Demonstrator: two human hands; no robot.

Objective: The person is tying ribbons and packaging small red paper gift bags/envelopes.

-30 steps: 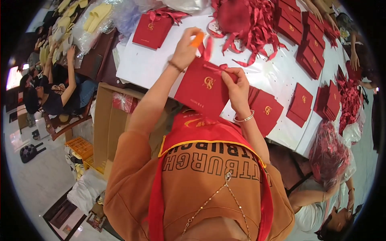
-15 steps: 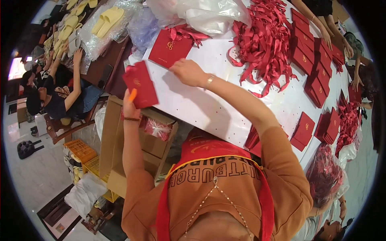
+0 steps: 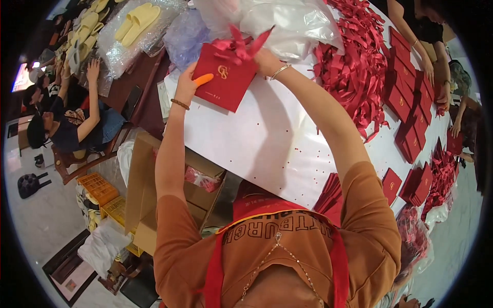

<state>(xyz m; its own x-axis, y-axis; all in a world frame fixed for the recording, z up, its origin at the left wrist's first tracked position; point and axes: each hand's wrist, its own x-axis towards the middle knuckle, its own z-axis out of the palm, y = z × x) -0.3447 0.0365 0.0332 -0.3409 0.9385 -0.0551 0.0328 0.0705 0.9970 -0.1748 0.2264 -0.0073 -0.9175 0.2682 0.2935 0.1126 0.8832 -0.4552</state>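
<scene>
My left hand (image 3: 187,86), with an orange cover on its thumb, grips the left edge of a flat red gift bag (image 3: 224,84). A gold emblem marks the bag's front, and a red ribbon (image 3: 239,49) stands up loosely along its top edge. At the bag's upper right corner, the fingers of my right hand (image 3: 267,62) are closed against the ribbon; their tips are partly hidden. The bag is over the far left part of the white-covered table (image 3: 231,138). Whether another bag lies under it cannot be seen.
A heap of red ribbons (image 3: 352,66) and rows of red bags (image 3: 405,97) cover the table's right side. Clear plastic bags (image 3: 287,25) lie beyond my hands. An open cardboard box (image 3: 144,190) stands below left. Other people work at both sides.
My left hand has moved up and right with its red bag, over where another bag lay. My right hand has moved farther out to the ribbon at the bag's top.
</scene>
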